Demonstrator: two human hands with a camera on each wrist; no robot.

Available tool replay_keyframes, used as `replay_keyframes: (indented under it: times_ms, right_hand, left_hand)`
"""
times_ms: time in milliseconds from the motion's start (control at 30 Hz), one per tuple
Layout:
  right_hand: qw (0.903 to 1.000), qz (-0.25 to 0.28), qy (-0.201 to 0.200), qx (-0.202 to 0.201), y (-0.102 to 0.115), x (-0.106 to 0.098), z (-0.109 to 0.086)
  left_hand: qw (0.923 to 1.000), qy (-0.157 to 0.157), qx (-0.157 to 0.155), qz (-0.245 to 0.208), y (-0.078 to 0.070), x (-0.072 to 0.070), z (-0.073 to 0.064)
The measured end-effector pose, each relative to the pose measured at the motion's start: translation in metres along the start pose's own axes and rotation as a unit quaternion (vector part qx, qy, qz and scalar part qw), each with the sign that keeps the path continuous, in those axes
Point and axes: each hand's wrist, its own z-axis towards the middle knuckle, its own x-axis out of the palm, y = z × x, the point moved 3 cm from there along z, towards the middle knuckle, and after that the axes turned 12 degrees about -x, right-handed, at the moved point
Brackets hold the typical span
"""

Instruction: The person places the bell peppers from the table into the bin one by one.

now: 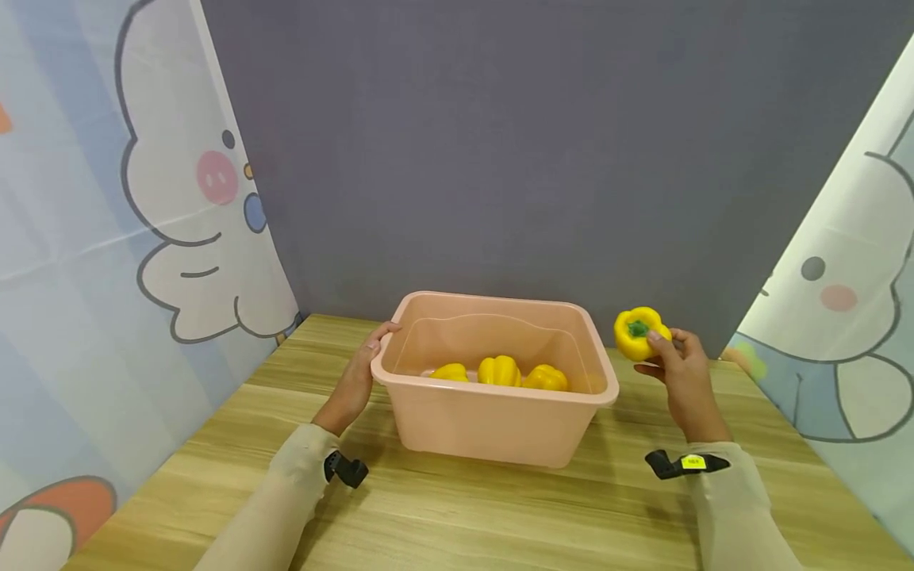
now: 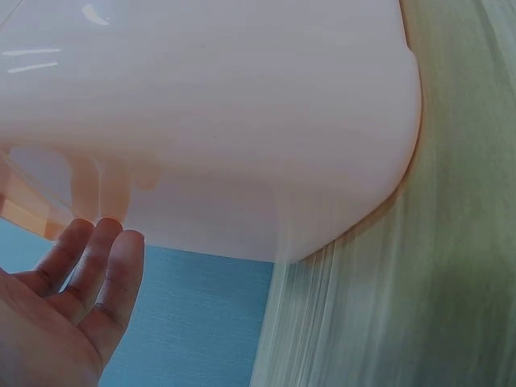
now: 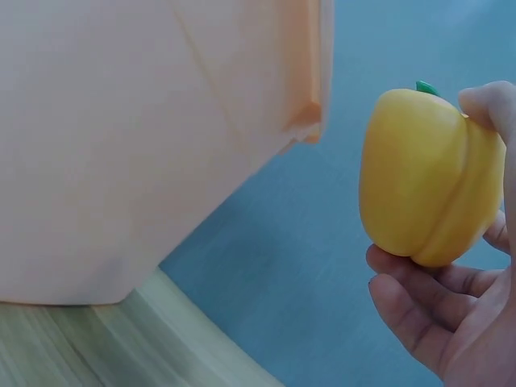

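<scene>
My right hand (image 1: 687, 381) holds a yellow bell pepper (image 1: 634, 339) with a green stem. Its thumb presses the stem end and its fingers support the other side, as the right wrist view shows. The pepper (image 3: 415, 173) is raised to the right of a peach-pink plastic tub (image 1: 493, 419). At the tub's left end, my left hand (image 1: 357, 369) holds the rim. In the left wrist view several fingertips (image 2: 125, 246) meet the outer wall under the rim; the thumb is out of that frame. Inside the tub lie three yellow bell peppers (image 1: 500, 370), partly hidden by the front wall.
The tub stands on a wood-grain table (image 1: 457, 515). A dark grey panel (image 1: 485, 159) rises behind it. Cartoon-printed curtains (image 1: 64, 317) hang at both sides. Each wrist wears a black strap (image 1: 347, 469).
</scene>
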Motion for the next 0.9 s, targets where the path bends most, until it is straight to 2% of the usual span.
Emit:
replay_keyframes:
  times_ms: [333,900]
  right_hand:
    - [0.9992,0.029,0.002,-0.027,0.012,0.006,0.002]
    - [0.9956,0.016,0.029,-0.088,0.043,0.032,0.003]
  left_hand:
    - [1.0,-0.003,-0.002,0.001,0.0,-0.001,-0.001]
    - [1.0,-0.003,0.005,0.002,0.0,-0.001,-0.001]
